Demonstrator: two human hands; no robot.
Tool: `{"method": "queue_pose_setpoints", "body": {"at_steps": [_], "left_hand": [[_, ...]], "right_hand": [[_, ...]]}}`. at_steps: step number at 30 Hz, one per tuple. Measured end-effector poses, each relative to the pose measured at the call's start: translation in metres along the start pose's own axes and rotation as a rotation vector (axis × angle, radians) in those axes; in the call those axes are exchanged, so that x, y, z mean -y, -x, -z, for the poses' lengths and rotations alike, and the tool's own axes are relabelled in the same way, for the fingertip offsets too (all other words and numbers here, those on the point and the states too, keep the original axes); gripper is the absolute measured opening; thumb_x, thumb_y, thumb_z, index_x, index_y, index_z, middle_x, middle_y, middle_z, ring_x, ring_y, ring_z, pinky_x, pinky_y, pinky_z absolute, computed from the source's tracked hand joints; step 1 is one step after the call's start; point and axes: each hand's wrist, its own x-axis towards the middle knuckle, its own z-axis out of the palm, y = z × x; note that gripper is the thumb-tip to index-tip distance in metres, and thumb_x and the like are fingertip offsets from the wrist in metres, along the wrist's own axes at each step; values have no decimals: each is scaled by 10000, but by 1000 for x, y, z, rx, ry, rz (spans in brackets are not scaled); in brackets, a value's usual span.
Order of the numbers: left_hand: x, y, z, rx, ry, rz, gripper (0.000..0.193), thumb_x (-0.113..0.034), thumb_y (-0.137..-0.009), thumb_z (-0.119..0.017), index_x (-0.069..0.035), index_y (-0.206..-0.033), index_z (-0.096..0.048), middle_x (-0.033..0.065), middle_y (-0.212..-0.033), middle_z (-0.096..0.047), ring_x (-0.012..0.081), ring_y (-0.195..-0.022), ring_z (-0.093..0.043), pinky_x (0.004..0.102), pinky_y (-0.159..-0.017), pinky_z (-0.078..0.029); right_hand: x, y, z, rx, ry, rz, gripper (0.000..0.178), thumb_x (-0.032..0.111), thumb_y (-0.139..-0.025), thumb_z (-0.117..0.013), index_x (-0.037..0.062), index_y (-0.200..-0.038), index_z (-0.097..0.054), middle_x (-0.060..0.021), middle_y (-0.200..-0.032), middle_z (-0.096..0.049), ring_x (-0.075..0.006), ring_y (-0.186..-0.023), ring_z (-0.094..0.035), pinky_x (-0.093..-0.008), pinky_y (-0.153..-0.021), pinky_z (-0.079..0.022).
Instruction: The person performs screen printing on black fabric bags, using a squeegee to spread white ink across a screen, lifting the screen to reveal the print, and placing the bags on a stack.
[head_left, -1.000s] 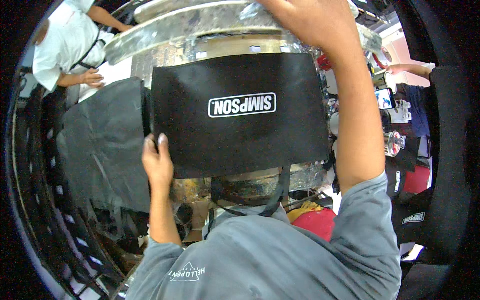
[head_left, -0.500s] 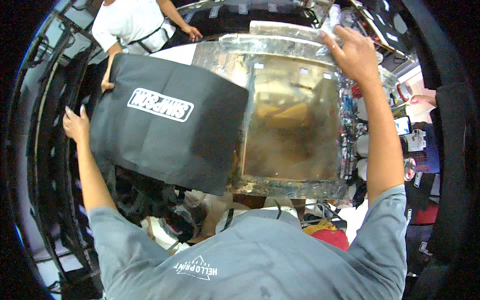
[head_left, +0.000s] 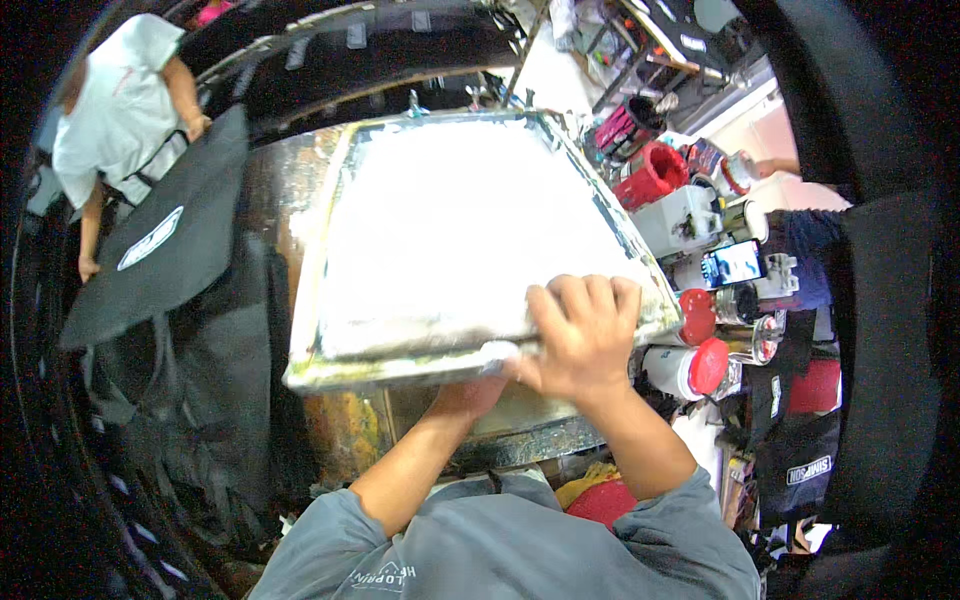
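Note:
A screen-printing frame (head_left: 325, 368) with a bright white mesh stands in front of me over the worktable, its near edge raised. My right hand (head_left: 585, 335) is closed over that near edge, fingers bent across the top and a white-tipped thumb at the front. Just below the same edge is my left hand (head_left: 472, 393); its fingers are hidden behind the frame. Under the frame, part of the brownish printing board (head_left: 490, 425) shows. To the left, another person holds up a black fabric panel (head_left: 185, 235) with a white printed label.
Red-lidded white tubs (head_left: 690, 370), a red container (head_left: 655, 170) and a lit phone (head_left: 735, 263) crowd the right side. Another person's hand (head_left: 775, 168) is by a jar there. Clamps (head_left: 475, 98) line the frame's far edge. Black fabric (head_left: 200, 420) hangs at left.
The black panel has gone left from the table into the other person's hands. The screen frame now spans the board. My hands have come together at its near edge.

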Motion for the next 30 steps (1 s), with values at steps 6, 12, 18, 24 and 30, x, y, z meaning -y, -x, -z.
{"method": "queue_pose_setpoints", "body": {"at_steps": [6,12,18,24,30], "left_hand": [[22,59,-73,-133,1200,903,332,-239,-951,-707,-50,-1222,-676,127,-1109,-712,271,-1024,-665,446,-892,-528],[26,70,-80,-135,1109,958,293,-212,-956,-698,-44,-1195,-684,121,-1089,-717,250,-1001,-666,425,-872,-529],[28,73,-77,-135,1078,976,255,-186,-962,-689,-37,-1169,-693,115,-1068,-722,228,-978,-667,404,-852,-530],[26,76,-75,-136,1069,988,218,-159,-967,-680,-31,-1143,-701,109,-1048,-727,207,-955,-667,382,-832,-531],[26,78,-75,-144,1064,987,183,-132,-973,-671,-25,-1116,-709,102,-1028,-731,186,-933,-668,361,-811,-532]], "right_hand": [[-3,3,-8,-22,-70,23,605,686,-952,-467,120,-958,-678,-32,-867,-583,-197,-779,-548,-428,-760,-353],[-10,0,-14,-63,-24,86,639,693,-993,-391,140,-935,-705,-26,-835,-629,-199,-785,-593,-431,-759,-349],[-10,1,-17,-88,-22,71,607,665,-999,-395,147,-938,-705,-24,-846,-635,-186,-788,-603,-418,-762,-353],[-10,0,-15,-62,-37,66,594,654,-1000,-404,144,-938,-703,-27,-865,-639,-186,-790,-606,-419,-764,-354],[-5,-2,-14,-69,-37,11,470,512,-1063,-363,177,-921,-660,11,-854,-596,-146,-809,-583,-379,-765,-362]]}}
